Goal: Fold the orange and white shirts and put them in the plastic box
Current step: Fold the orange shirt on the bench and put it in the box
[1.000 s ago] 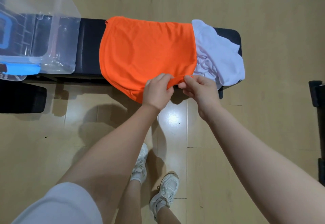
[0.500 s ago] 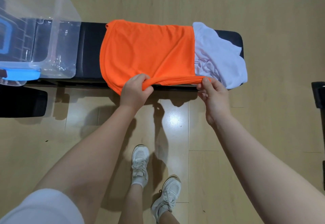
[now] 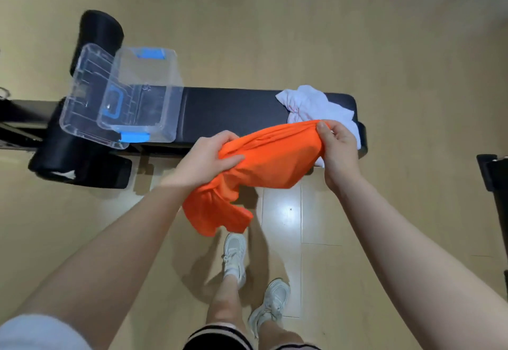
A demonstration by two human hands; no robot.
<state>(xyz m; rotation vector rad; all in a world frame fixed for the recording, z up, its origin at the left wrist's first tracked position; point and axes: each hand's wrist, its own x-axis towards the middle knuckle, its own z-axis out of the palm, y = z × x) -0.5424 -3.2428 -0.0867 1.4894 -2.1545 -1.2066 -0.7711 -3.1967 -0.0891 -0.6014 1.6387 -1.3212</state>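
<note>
Both hands had the orange shirt [image 3: 270,158] up in the air, clear of the black padded bench [image 3: 233,111]! The left hand [image 3: 204,161] gripped one bunched end, fingers curled into the cloth, while the right hand [image 3: 338,146] clutched the other end, and a loose part hung down between the arms. The white shirt [image 3: 316,104] lay crumpled at the bench's right end. At the left end sat the clear plastic box [image 3: 144,96], its lid [image 3: 82,96] leaning alongside.

A black padded bench [image 3: 233,110] stands on the wooden floor [image 3: 302,33].
</note>
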